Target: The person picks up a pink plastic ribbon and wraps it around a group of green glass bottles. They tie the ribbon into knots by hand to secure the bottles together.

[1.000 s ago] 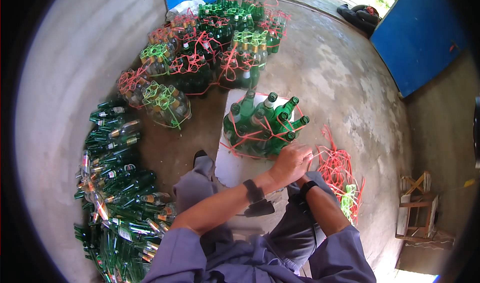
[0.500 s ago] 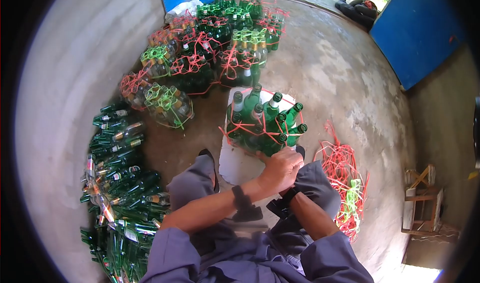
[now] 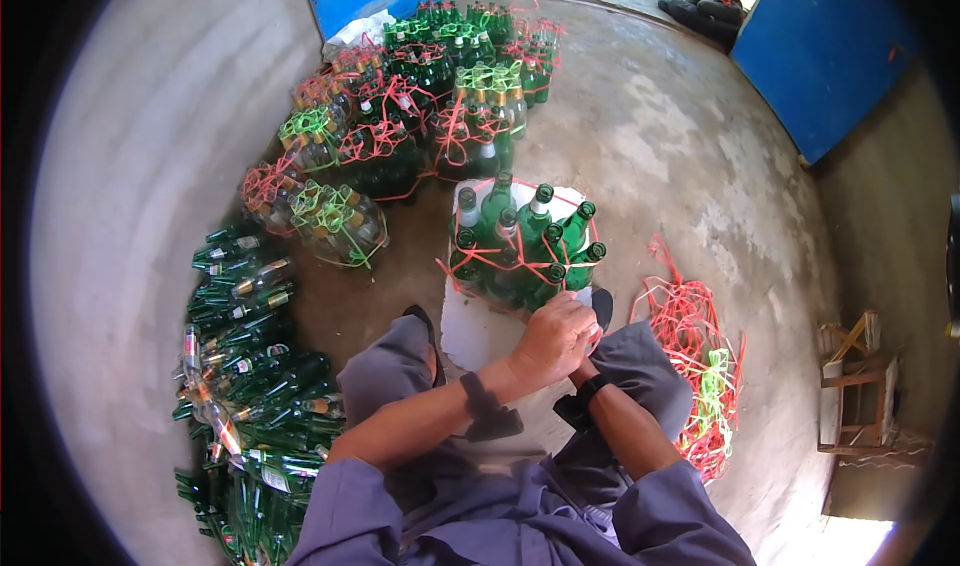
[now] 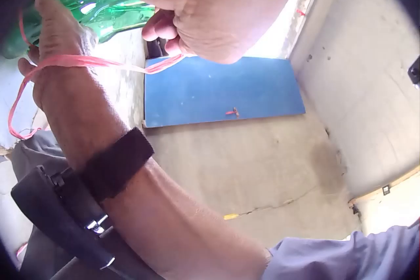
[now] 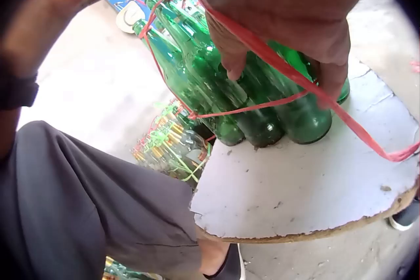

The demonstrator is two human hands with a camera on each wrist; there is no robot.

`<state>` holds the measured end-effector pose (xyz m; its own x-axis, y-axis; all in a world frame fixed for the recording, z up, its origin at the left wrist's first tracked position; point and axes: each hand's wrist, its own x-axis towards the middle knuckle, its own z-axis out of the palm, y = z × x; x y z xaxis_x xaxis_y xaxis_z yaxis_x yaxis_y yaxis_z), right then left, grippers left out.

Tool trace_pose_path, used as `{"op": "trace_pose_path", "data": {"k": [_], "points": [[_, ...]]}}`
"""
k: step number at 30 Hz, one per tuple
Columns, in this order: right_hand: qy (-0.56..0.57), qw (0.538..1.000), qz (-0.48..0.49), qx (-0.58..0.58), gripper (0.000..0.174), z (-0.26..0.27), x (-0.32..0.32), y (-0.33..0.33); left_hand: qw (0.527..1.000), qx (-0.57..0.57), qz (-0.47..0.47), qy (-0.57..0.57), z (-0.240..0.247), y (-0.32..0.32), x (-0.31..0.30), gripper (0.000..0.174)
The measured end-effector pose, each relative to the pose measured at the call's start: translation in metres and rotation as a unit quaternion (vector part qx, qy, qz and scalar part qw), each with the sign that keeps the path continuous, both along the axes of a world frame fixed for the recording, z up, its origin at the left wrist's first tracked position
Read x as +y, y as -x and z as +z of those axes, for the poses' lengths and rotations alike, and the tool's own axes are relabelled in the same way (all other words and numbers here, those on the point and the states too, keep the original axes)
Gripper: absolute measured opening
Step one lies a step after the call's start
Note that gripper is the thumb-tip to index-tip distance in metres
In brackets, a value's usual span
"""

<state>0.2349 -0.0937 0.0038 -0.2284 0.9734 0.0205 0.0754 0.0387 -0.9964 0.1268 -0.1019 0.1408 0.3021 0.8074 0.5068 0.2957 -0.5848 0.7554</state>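
Several green glass bottles [image 3: 497,206] stand bundled on a white board [image 3: 465,331], with red plastic twine [image 5: 275,63] running around them. In front of the bundle, my left hand [image 3: 555,336] pinches a strand of that twine in curled fingers. It crosses over my right hand [image 5: 282,17], which is mostly hidden in the head view. The right wrist view shows the right hand's fingers reaching down and spread against the bottles. A twine loop lies across the right wrist and leads to the left fingers in the left wrist view.
Loose red and green twine [image 3: 690,356] lies to the right on the floor. Many loose bottles [image 3: 250,396] are heaped at the left, and tied bundles [image 3: 400,116] stand beyond. A wooden stool [image 3: 858,396] is at the far right.
My hands have moved left and toward my body, to the front of the bundle. The left hand now overlaps the right more closely. In the last half second little has changed.
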Motion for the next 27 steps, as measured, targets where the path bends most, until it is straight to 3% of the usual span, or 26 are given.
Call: {"op": "trace_pose_path", "data": {"k": [11,20,27], "points": [[-0.038,0.999,0.005,-0.024,0.021,-0.020,0.002,-0.009,0.999,-0.015,0.005,-0.047,-0.003,-0.006,0.001,0.011],[-0.086,0.996,-0.010,-0.036,0.022,-0.039,-0.026,0.001,0.999,-0.024,-0.013,-0.017,-0.004,0.003,-0.008,0.006],[-0.120,0.992,-0.041,-0.029,0.022,-0.038,0.000,0.011,0.998,-0.022,-0.036,0.049,-0.003,0.022,-0.009,0.003]]}}
